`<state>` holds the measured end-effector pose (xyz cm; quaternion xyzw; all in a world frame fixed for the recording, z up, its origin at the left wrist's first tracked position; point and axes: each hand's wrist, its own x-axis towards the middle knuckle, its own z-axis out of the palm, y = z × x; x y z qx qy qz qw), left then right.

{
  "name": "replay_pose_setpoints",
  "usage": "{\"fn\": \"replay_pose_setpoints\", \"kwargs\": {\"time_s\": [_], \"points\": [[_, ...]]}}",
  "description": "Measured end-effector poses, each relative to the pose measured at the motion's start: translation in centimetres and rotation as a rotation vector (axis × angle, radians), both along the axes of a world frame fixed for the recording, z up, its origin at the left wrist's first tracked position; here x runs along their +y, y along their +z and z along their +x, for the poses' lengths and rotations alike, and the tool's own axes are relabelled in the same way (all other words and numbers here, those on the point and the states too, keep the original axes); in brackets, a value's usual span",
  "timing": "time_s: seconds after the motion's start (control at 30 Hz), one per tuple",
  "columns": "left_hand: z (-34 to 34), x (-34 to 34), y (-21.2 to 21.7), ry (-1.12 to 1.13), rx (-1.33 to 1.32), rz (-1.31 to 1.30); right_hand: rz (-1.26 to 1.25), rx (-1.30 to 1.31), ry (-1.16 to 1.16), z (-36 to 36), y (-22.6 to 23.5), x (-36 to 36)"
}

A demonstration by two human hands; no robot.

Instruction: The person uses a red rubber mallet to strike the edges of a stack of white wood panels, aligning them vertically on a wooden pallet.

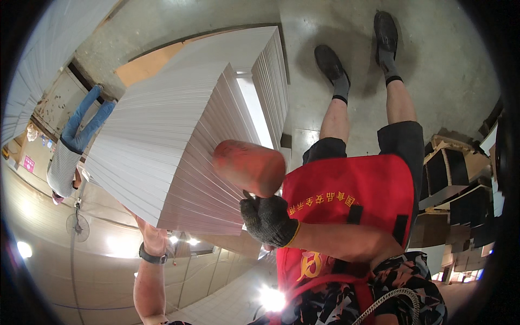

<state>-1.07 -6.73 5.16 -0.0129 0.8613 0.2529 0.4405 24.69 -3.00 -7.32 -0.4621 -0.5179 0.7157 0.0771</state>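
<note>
A tall stack of thin white boards [154, 124] fills the left and middle of the head view, its many edges fanned in fine lines. My right hand [271, 221], in a dark grey knitted glove, is closed around a worn red mallet [249, 167]. The thick cylindrical head is slightly blurred and overlaps the stack's right face; the handle is mostly hidden by the glove. Bare and wearing a dark wristwatch, my left hand [154, 238] lies against the stack's lower corner. Its fingers are stretched out and partly hidden by the boards.
A brown sheet [146, 64] lies beneath the stack on the grey concrete floor [346, 27]. Another person [73, 141] in a striped top and jeans stands at the left. At right are black and wooden panels [449, 173]. A red apron [346, 189] covers my front.
</note>
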Motion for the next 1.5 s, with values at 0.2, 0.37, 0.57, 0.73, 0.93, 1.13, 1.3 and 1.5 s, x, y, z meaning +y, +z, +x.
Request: {"fn": "replay_pose_setpoints", "kwargs": {"time_s": [0.2, 0.37, 0.57, 0.73, 0.93, 1.13, 1.3, 1.5], "points": [[-0.3, -0.7, 0.3, -0.023, -0.006, 0.002, 0.223, 0.038, 0.244, 0.7, -0.6, -0.3], [-0.2, -0.6, 0.2, -0.013, 0.030, 0.004, -0.132, -0.035, -0.069, -1.0, -2.5, -0.2], [0.1, 0.0, 0.0, 0.003, 0.001, 0.055, -0.343, -0.033, -0.052, -2.8, -3.5, 3.7], [-0.1, -0.4, 0.1, 0.071, -0.014, 0.046, -0.515, -0.104, -0.174, -2.7, -3.4, 2.9], [-0.7, -1.9, 1.0, 0.075, -0.036, 0.035, -0.391, -0.035, -0.089, -2.5, -4.1, 3.5], [-0.9, -2.0, 1.0, 0.021, -0.052, 0.015, -0.748, -0.178, -0.352, -3.6, -6.2, 5.5], [-0.5, -1.5, 0.8, 0.013, -0.010, -0.001, -0.620, -0.138, -0.271, -4.6, -8.0, 4.6], [-0.6, -1.1, 0.8, -0.017, -0.021, 0.009, -0.693, -0.127, -0.345, -4.3, -8.9, 4.0]]}}
